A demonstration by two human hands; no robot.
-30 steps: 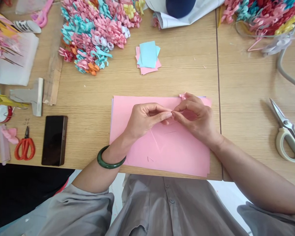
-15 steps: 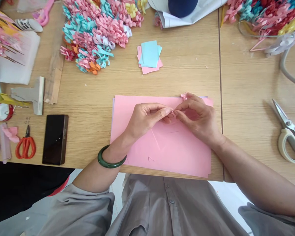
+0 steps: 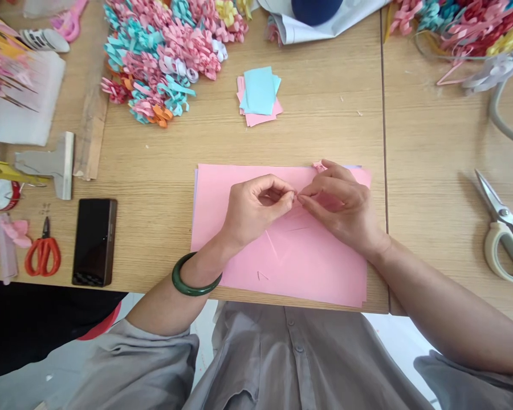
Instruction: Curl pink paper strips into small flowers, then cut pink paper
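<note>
Over pink paper sheets [image 3: 256, 256] my left hand [image 3: 256, 208] is closed in a pinch, thumb against index finger. My right hand [image 3: 342, 202] pinches too, its fingertips meeting those of the left. Whatever lies between the fingertips is too small to make out. A small curled pink piece [image 3: 319, 165] shows just behind the raised fingers of my right hand; I cannot tell whether they touch it. Thin pink strips [image 3: 272, 244] lie on the top sheet below my hands.
Toward the back left sits a heap of curled paper strips [image 3: 166, 57]. Small blue and pink cards [image 3: 260, 91] lie beyond the sheets. A phone [image 3: 94, 242], red-handled scissors [image 3: 43, 253] and a metal clip [image 3: 64, 165] are on the left, large scissors [image 3: 504, 228] on the right.
My left index finger has bent and drawn back, making a rounder pinch. My right fingertips have shifted slightly left, still against the left ones.
</note>
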